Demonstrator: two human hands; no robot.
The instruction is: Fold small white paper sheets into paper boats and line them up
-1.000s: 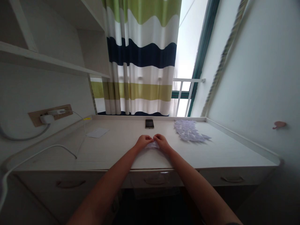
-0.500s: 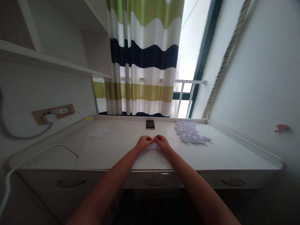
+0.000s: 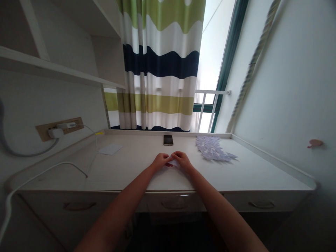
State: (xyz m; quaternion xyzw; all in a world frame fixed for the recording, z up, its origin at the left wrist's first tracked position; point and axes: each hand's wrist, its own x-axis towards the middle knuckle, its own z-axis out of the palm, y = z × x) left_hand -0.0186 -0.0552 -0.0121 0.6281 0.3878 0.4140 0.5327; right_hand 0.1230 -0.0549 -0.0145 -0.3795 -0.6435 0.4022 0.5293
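Close together above the middle of the white desk [image 3: 131,175], my two hands pinch a small piece of white paper [image 3: 174,162]. My left hand [image 3: 160,161] has its fingers closed on the paper's left side, with some fingertips showing beneath it. My right hand [image 3: 182,161] grips the paper from the other side, its thumb and finger meeting near the top. Much of the paper is hidden by the fingers, so its folds cannot be made out. Just beyond the hands lies a dark phone [image 3: 168,140].
A pile of folded white paper pieces [image 3: 214,148] lies at the right rear of the desk. Several flat white sheets or one sheet [image 3: 110,149] rest at the left. A white cable [image 3: 65,163] runs over the left edge; plugs [image 3: 56,133] sit in the wall socket.
My left fingers have shifted under the paper, and more fingertips show below it. The hands stay in nearly the same place; the other things have not moved.
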